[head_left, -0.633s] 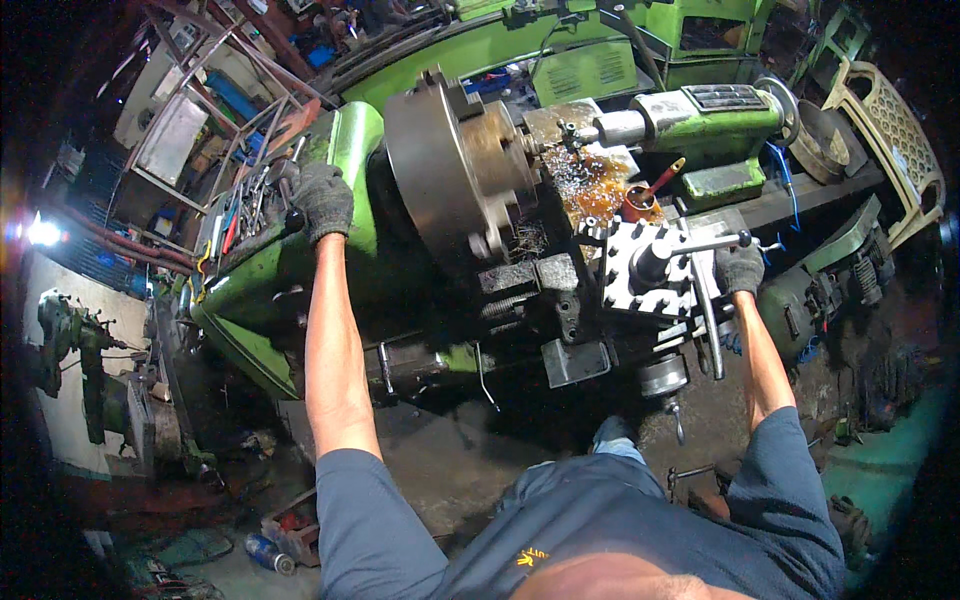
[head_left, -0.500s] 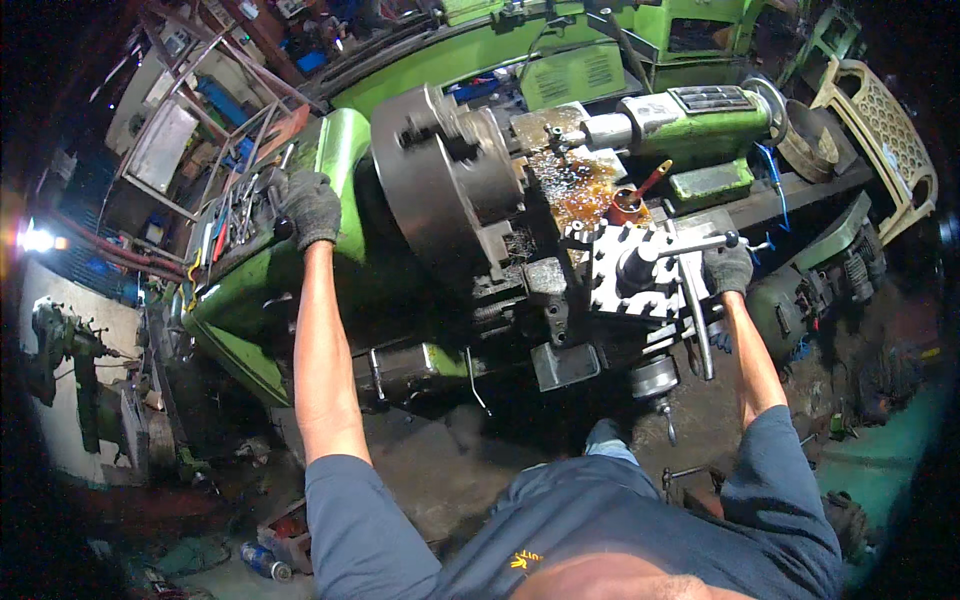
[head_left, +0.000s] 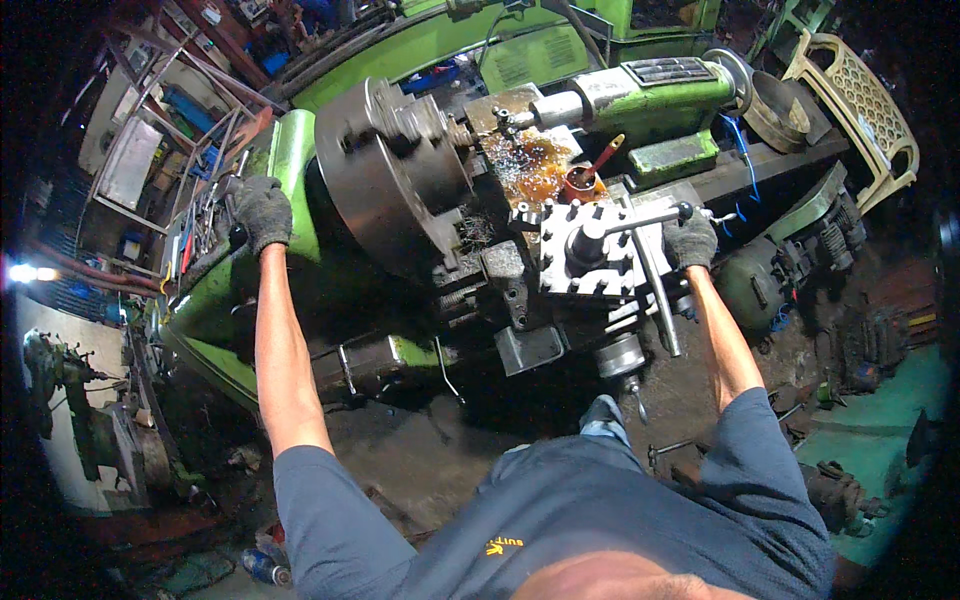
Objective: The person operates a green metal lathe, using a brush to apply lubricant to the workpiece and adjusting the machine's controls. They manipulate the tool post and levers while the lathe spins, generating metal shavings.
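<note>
My left hand [head_left: 263, 214], in a dark grey knit glove, curls over a dark control lever [head_left: 238, 236] on top of the green lathe headstock [head_left: 292, 160]. My right hand [head_left: 690, 240], gloved the same way, is closed beside the tool post [head_left: 585, 275]; what its fingers hold is hidden. A long metal clamping handle [head_left: 655, 290] slants down just left of it, and a black-knobbed bar [head_left: 650, 220] reaches from the tool post toward it. The large steel chuck [head_left: 375, 175] between my hands looks partly smeared. Facing it is the tailstock [head_left: 640, 100].
A red cup [head_left: 580, 183] with a brush [head_left: 608, 152] stands on the oily, chip-strewn plate [head_left: 530, 165]. Loose hand tools [head_left: 203, 222] lie on the headstock's left end. A beige plastic chair [head_left: 860, 105] stands at far right. A metal-frame rack [head_left: 130, 165] is at far left.
The whole scene has shifted left and slightly up in the picture as my head moved. Both hands keep about the same places on the lathe.
</note>
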Motion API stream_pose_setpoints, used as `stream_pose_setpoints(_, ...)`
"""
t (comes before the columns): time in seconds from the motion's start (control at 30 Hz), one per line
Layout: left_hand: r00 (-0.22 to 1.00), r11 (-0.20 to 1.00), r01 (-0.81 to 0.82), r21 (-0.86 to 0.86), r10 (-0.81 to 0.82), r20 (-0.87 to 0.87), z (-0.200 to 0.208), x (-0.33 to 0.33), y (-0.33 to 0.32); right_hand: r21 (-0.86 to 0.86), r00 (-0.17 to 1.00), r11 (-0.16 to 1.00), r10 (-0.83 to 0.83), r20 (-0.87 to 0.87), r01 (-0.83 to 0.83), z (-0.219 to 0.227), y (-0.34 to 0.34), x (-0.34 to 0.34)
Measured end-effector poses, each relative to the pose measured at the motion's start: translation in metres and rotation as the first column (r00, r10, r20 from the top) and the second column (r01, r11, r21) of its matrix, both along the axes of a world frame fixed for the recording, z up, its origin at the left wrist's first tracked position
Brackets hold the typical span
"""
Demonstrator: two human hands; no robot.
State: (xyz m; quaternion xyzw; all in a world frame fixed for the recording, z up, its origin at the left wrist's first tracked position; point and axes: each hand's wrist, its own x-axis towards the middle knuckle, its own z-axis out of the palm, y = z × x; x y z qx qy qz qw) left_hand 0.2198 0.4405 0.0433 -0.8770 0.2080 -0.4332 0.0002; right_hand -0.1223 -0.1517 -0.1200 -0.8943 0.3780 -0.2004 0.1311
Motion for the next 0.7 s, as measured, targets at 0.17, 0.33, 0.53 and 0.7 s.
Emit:
stream_pose_setpoints(0.17, 0.999, 0.999, -0.042, -0.026, 0.041, -0.01, -0.004, 0.009, 0.008, -0.027, 0.996, 0.999, 0.044, 0.076, -0.042, 0.003, 0.002, 0.0)
stream_pose_setpoints(0.33, 0.998, 0.997, -0.07, -0.026, 0.07, 0.002, -0.009, 0.006, 0.008, 0.142, 0.963, 0.974, 0.144, 0.227, -0.179, -0.002, -0.015, 0.0)
stream_pose_setpoints(0.53, 0.988, 0.99, -0.109, 0.085, 0.098, 0.117, -0.019, -0.017, -0.013, 0.184, 0.835, 0.882, 0.317, 0.45, -0.434, -0.012, -0.134, 0.003)
stream_pose_setpoints(0.7, 0.982, 0.979, -0.184, 0.09, 0.186, -0.014, -0.02, -0.027, 0.002, 0.368, 0.954, 0.911, 0.075, 0.291, -0.184, 0.001, -0.267, 0.056)
